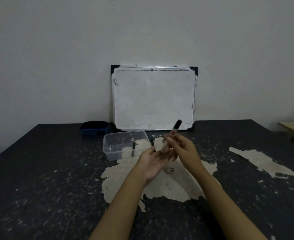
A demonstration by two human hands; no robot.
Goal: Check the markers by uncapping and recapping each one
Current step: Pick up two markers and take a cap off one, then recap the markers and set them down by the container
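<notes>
My right hand (186, 149) grips a white marker (174, 131) by its barrel, above the middle of the table. The marker tilts up and to the right, and its black cap (178, 124) is on. My left hand (153, 161) lies palm up just left of it, fingers spread, their tips near the marker's lower end, holding nothing. A clear plastic container (108, 137) stands behind the hands with a black-capped marker (133, 149) lying inside. Another dark marker (152, 142) shows at the container's right edge, partly hidden by my left fingers.
A smudged whiteboard (153, 97) leans on the wall at the back of the dark, peeling table (47, 179). A blue eraser (94, 128) sits left of it. A small object (169, 170) lies under my hands. A wooden plank (293, 129) juts in at the right.
</notes>
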